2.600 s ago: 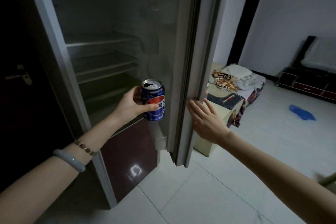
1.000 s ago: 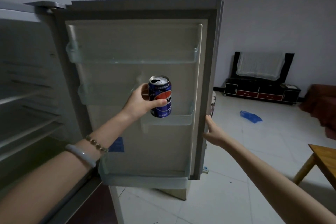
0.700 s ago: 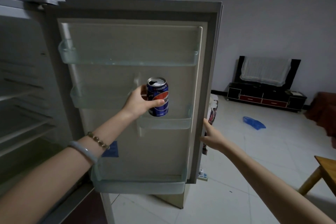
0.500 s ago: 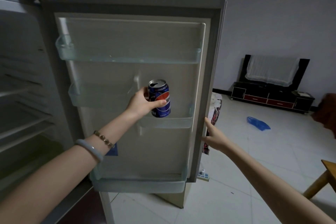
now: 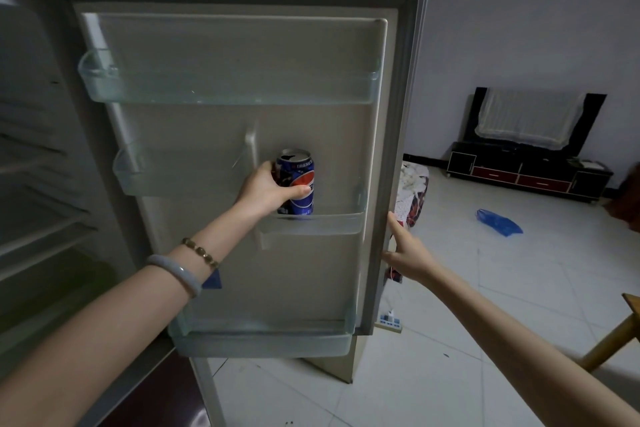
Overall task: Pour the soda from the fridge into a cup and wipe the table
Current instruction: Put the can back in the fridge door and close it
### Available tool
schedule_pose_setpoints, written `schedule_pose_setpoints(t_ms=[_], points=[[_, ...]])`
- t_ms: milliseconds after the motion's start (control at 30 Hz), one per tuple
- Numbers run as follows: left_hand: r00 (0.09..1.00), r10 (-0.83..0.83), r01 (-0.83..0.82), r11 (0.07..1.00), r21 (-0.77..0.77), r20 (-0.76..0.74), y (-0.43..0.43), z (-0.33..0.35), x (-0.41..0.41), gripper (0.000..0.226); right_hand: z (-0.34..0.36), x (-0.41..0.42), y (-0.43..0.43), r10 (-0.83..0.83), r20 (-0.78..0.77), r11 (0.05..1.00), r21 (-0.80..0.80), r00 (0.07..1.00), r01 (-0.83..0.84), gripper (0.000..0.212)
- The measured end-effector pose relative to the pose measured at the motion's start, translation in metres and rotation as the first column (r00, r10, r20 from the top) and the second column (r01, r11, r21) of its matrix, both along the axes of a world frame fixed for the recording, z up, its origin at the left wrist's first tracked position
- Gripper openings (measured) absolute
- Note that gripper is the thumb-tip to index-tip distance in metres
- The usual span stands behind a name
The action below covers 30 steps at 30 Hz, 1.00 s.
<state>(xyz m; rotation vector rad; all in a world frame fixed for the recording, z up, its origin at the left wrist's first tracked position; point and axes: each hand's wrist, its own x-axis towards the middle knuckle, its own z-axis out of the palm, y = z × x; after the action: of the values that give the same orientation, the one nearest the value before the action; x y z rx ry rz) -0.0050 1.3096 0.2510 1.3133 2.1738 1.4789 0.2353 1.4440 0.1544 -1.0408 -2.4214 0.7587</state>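
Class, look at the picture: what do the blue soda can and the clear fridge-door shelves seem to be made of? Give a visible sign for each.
The blue soda can looks like metal with a glossy printed wall: its bare silvery top gleams. The clear fridge-door shelves are probably moulded plastic: the door panel shows through them.

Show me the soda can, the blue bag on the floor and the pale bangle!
soda can (image 5: pixel 300 172), head view, on its blue label above the thumb.
blue bag (image 5: pixel 498 222), head view, middle of the crumpled plastic.
pale bangle (image 5: pixel 180 272), head view, its band across the left wrist.
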Motion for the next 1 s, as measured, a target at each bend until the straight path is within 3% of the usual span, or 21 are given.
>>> schedule_pose_setpoints(t_ms=[167,500,633,700,800,867,1000], points=[[0.998,0.031,-0.035,0.997,-0.071,-0.055,0.001,-0.001,0.000,0.060,0.002,0.002,-0.003,0.006,-0.001,1.000,-0.002,1.000,-0.006,0.087],[0.997,0.030,-0.040,0.990,-0.133,-0.075,-0.008,0.000,0.004,0.074,0.005,0.004,-0.010,0.006,0.002,1.000,-0.002,1.000,-0.006,0.087],[0.999,0.025,-0.027,0.998,-0.049,-0.040,-0.027,-0.004,0.022,0.085,0.008,0.004,-0.013,0.004,0.001,1.000,-0.024,1.000,-0.004,0.086],[0.981,0.070,-0.060,0.996,0.059,-0.179,-0.042,-0.009,0.045,0.086,0.008,0.004,-0.014,-0.007,-0.016,0.999,-0.052,1.000,0.006,0.086],[0.856,0.078,0.044,0.974,0.220,-0.512,-0.059,-0.015,0.081,0.077,0.009,0.006,-0.015,-0.012,-0.020,0.998,-0.066,1.000,0.011,0.085],[0.749,-0.028,0.152,0.980,0.131,-0.662,-0.060,-0.017,0.102,0.072,0.009,0.008,-0.015,-0.005,-0.016,0.998,-0.056,1.000,0.004,0.085],[0.576,-0.226,0.237,0.966,-0.104,-0.786,-0.041,-0.040,0.135,0.071,0.008,0.011,-0.013,0.023,-0.004,0.999,-0.046,1.000,-0.023,0.090]])
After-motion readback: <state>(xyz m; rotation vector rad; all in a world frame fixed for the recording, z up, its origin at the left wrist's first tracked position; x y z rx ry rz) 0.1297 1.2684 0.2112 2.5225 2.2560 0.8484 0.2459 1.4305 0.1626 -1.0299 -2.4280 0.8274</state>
